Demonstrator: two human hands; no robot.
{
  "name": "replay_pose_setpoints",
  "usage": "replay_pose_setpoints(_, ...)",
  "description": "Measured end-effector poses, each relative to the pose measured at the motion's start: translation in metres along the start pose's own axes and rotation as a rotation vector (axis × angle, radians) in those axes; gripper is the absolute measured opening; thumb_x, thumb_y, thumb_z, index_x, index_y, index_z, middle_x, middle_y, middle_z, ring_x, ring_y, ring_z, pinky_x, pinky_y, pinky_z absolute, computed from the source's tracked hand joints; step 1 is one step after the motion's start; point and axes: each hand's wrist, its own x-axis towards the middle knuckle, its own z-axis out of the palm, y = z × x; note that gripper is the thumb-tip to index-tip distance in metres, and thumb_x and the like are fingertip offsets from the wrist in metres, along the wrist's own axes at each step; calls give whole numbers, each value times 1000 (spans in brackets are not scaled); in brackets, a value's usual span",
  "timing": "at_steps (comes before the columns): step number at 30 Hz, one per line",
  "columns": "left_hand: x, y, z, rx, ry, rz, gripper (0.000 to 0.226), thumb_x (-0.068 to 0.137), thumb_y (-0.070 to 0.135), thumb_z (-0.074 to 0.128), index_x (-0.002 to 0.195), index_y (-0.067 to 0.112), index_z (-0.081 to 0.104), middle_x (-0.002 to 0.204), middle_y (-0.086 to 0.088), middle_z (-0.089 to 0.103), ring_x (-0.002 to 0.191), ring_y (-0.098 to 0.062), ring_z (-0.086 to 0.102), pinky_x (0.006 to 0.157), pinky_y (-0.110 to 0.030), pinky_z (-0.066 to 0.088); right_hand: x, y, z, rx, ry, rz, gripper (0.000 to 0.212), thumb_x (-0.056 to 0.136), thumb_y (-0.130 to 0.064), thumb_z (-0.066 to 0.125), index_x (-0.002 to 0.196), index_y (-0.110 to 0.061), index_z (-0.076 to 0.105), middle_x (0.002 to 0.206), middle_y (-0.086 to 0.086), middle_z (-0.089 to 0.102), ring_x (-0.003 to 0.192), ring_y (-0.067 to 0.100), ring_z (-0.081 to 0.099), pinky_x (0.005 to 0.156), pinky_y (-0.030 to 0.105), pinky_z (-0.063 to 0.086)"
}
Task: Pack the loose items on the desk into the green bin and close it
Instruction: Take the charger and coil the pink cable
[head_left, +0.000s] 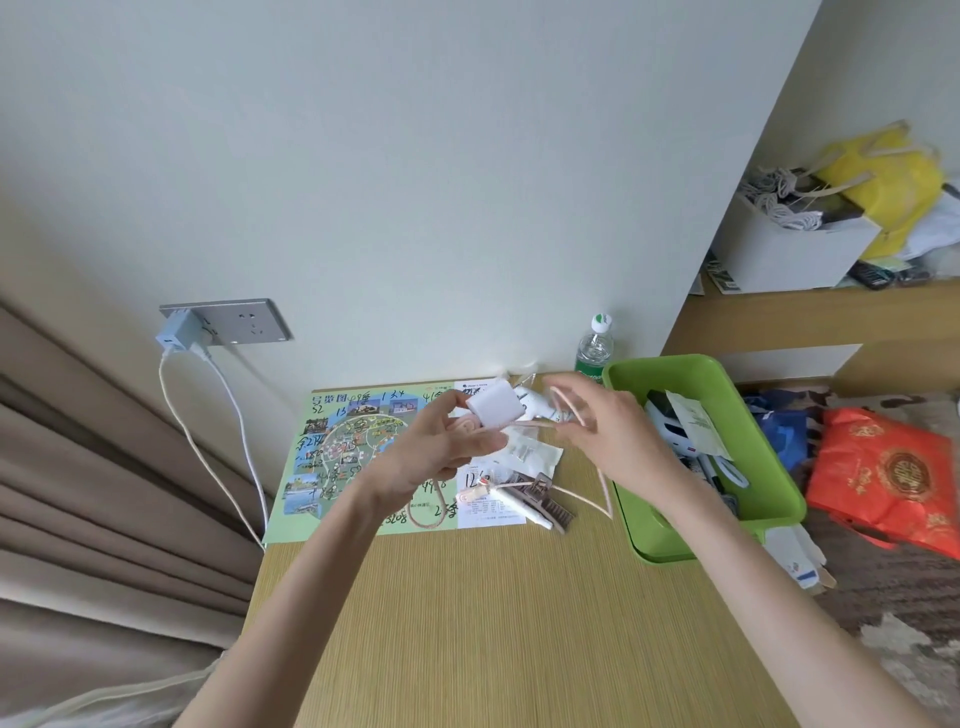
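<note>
- The left hand (447, 447) pinches a white square plastic charger block (493, 408) between thumb and fingers. Turns of its thin pink cable (530, 424) are bunched under the block.
- The right hand (613, 431), just beside the left, has its fingers curled round a loop of the same cable. The loose tail hangs below it onto the wooden worktop (493, 623).
- The step in hand looks like coiling the cable so the charger packs neatly.
- The bright green plastic bin (675, 545) sits open just outside the right hand, already part filled.
- The next move calls for gathering the tail, then carrying the bundle past the right hand into the bin.
- A brown hair claw clip (545, 493) lies beneath both hands, unpacked.
</note>
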Motion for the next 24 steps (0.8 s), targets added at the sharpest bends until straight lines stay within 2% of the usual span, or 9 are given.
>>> replay_pose_setpoints(2, 1, 4, -6, -10, 46, 6, 45, 85, 18, 73, 122, 5, 50, 58, 10, 40, 46, -7, 26, 41, -16, 23, 2, 1, -4, 224, -67, 64, 39, 90, -5, 64, 127, -16, 61, 98, 0, 73, 65, 6, 69, 67, 24, 56)
replay_pose_setpoints(4, 1, 8, -14, -17, 75, 27, 45, 87, 23, 71, 121, 2, 50, 60, 9, 37, 46, -7, 25, 40, -15, 23, 6, 1, -10, 367, -47, 75, 30, 93, -4, 61, 121, -12, 64, 92, 4, 76, 54, 19, 68, 52, 23, 52)
replay_pose_setpoints(8, 0, 20, -29, -24, 80, 110, 55, 90, 37, 67, 128, 1, 50, 62, 8, 27, 51, -11, 17, 41, -17, 18, 18, 1, -29, 457, 133, 87, 5, 95, -5, 57, 98, -1, 59, 82, 5, 75, 44, 22, 60, 39, 24, 41)
replay_pose_setpoints(10, 1, 31, -33, -70, 113, 167, 56, 87, 40, 66, 127, 3, 54, 63, 8, 26, 52, -11, 16, 41, -17, 17, 25, 2, -38, 421, 172, 91, 7, 95, -6, 57, 93, 0, 60, 78, 5, 74, 45, 19, 60, 39, 24, 40)
replay_pose_setpoints(12, 4, 45, -36, -108, 143, 229, 46, 88, 42, 64, 113, 4, 57, 64, 7, 22, 53, -11, 15, 42, -17, 15, 32, 1, -43, 387, 172, 86, 9, 95, -7, 58, 91, -1, 64, 72, 2, 72, 47, 15, 59, 42, 22, 41)
replay_pose_setpoints(14, 6, 58, -37, -143, 167, 279, 35, 91, 44, 59, 100, 12, 48, 64, 6, 22, 53, -10, 15, 41, -15, 18, 37, -1, -46, 405, 150, 80, 12, 95, -6, 57, 88, -5, 66, 67, -2, 68, 50, 12, 57, 47, 21, 43)
replay_pose_setpoints(17, 12, 72, -34, -190, 185, 324, 33, 94, 44, 51, 79, 16, 42, 63, 7, 34, 54, -10, 24, 44, -15, 27, 41, -9, -48, 469, 79, 55, 21, 98, -7, 51, 83, -9, 66, 63, -5, 59, 55, 8, 54, 56, 17, 46)
replay_pose_setpoints(21, 20, 76, -13, -302, 180, 370, 28, 103, 30, 42, 95, 5, 54, 79, -5, 63, 72, -18, 62, 66, -26, 56, 38, -26, -42, 561, -13, 39, 30, 103, -15, 41, 81, -8, 60, 58, -3, 50, 54, 11, 49, 63, 19, 46)
replay_pose_setpoints(24, 24, 75, 3, -408, 152, 409, 27, 105, 26, 38, 108, 3, 49, 103, -17, 72, 99, -30, 70, 88, -38, 57, 33, -35, -36, 600, -76, 25, 32, 105, -17, 38, 80, -7, 56, 57, 4, 44, 52, 14, 44, 60, 25, 42)
